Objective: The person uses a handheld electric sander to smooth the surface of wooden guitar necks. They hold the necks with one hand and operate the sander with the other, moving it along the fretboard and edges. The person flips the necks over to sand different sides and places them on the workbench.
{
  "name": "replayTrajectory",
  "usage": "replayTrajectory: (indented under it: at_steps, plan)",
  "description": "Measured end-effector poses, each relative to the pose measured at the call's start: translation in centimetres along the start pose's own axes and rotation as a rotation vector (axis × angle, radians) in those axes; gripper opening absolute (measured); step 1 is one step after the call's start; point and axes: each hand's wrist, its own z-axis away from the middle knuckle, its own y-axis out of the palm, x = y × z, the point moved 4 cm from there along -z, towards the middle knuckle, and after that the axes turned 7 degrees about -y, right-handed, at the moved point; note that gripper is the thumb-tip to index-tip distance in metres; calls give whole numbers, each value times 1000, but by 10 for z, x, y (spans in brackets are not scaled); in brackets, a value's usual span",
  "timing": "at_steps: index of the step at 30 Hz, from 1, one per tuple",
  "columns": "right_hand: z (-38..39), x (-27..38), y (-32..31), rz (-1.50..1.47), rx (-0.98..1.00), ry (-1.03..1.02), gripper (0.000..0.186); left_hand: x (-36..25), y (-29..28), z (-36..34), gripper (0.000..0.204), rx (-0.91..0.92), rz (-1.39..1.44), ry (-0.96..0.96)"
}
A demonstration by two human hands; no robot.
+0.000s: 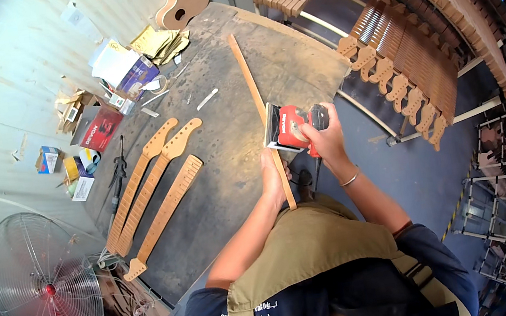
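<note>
My right hand (329, 137) grips a red and black electric sander (289, 128), fingers wrapped around its body. The sander's flat pad stands on edge against a long, narrow wooden strip (245, 72). That strip runs from the far part of the workbench (213, 105) back to my apron (316, 239). Just below the sander, my left hand (273, 178) is closed around the strip's near part; the sander and the wood hide some of its fingers. Three guitar necks lie to my left: one neck (139, 174), a second neck (155, 178) beside it, and a fretted neck (169, 208) nearest me.
Boxes, including a red box (100, 129), and sandpaper sheets (160, 43) line the wall side. A small guitar body (181, 4) leans at the back. A large fan (45, 287) stands at left. Racked guitar necks (403, 53) fill the right.
</note>
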Motion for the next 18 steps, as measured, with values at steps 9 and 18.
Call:
replayTrajectory:
  at_steps: [9, 18]
  plan:
    - [28, 35, -12, -77, -26, 290, 59, 3, -7, -30, 63, 183, 102, -106]
    - [76, 84, -34, -86, 4, 335, 55, -33, 17, 11, 84, 260, 162, -201]
